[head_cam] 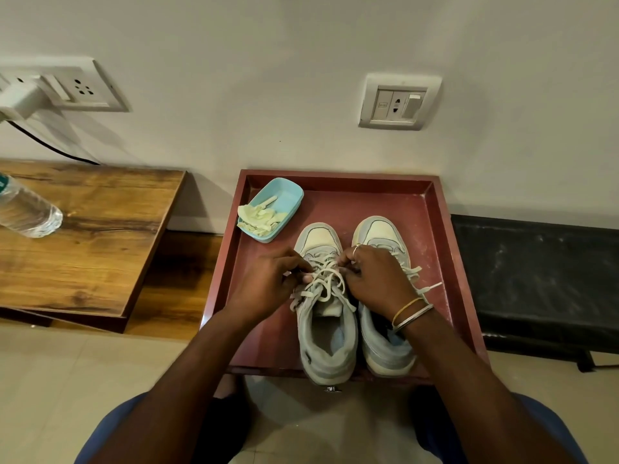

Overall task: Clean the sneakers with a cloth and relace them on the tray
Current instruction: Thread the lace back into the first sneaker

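Laces (330,287) judged limp and light, best held near tips; left hand (268,286) and right hand (376,279) each pinch strands over sneaker (306,333) overhanging tray (335,209) front edge.

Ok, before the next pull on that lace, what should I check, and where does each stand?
1. Left hand and right hand both pinch the lace of the left sneaker: ok.
2. Left sneaker laced through: not ok, crossings loose and tangled.
3. Right sneaker laced: not ok, its lace ends lie loose on the tray.
4. Left sneaker fully on tray: not ok, heel overhangs the near rim.
5. Cloth out of the way in the blue dish: ok.
6. Sneakers clean: cannot tell.
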